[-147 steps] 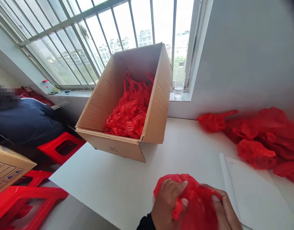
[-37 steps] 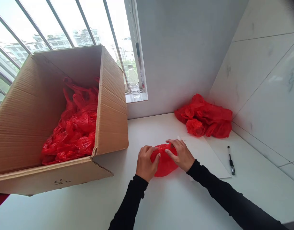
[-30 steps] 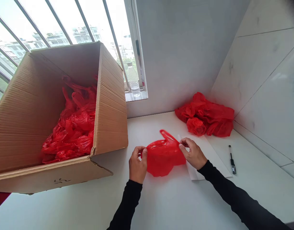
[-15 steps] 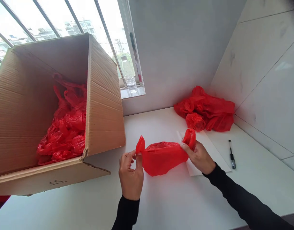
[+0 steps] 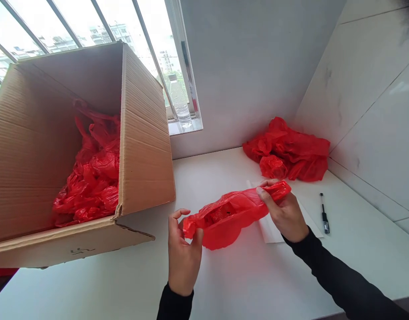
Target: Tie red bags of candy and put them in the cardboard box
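Note:
A thin red plastic bag (image 5: 229, 222) is stretched between my two hands above the white table, its mouth partly gaping upward. My left hand (image 5: 184, 255) grips the bag's left end between thumb and fingers. On the other side, my right hand (image 5: 286, 211) pinches the bunched right end with the thumb on top. Some of its fingers are hidden behind the plastic. Under the right hand lies a sheet of white paper (image 5: 272, 231), partly covered.
A large cardboard box (image 5: 147, 146) at the left holds a heap of red bags (image 5: 94, 182). More red bags (image 5: 291, 151) are piled by the wall. A black pen (image 5: 324, 218) lies at the right. A clear bottle (image 5: 180, 104) stands on the sill.
The bag has been drawn out longer and tilted, its right end higher. Its mouth gapes wider. My left hand has dropped slightly and my right hand has moved right.

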Demonstrator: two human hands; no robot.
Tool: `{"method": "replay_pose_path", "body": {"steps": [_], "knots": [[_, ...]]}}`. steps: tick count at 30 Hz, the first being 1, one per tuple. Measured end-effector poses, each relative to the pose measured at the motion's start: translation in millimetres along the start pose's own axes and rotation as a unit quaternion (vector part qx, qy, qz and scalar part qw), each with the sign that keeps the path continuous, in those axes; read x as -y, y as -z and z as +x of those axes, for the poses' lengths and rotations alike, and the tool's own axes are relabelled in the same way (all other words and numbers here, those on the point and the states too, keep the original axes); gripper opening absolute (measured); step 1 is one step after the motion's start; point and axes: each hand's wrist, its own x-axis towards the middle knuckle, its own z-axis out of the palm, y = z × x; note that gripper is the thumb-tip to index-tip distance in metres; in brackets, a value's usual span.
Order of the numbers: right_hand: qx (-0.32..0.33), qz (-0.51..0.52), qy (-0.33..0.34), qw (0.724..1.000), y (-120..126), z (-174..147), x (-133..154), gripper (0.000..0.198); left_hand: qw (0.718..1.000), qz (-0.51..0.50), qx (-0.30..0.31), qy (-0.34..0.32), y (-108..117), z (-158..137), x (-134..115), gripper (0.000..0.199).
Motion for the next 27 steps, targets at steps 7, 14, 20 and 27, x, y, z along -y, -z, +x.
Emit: {"method": "replay_pose_path", "body": {"steps": [7, 14, 20, 27], "knots": [[0.039, 0.013, -0.026, 0.999, -1, -10, 2, 0.024, 0.998, 0.021, 0.046, -0.026, 15, -13, -5, 0.011], [0.068, 0.044, 0.056, 0.995, -28, 32, 28, 0.021, 0.997, -0.035, -0.037, -0.060, -26, 60, -16, 0.016], [0.042, 0.074, 0.045, 0.995, -19, 25, 28, 0.019, 0.995, -0.056, -0.064, -0.048, -20, 47, -17, 0.020], [0.081, 0.077, -0.036, 0.993, -5, -19, 14, 0.019, 0.994, -0.069, -0.081, 0.030, -15, 24, -7, 0.025]]}}
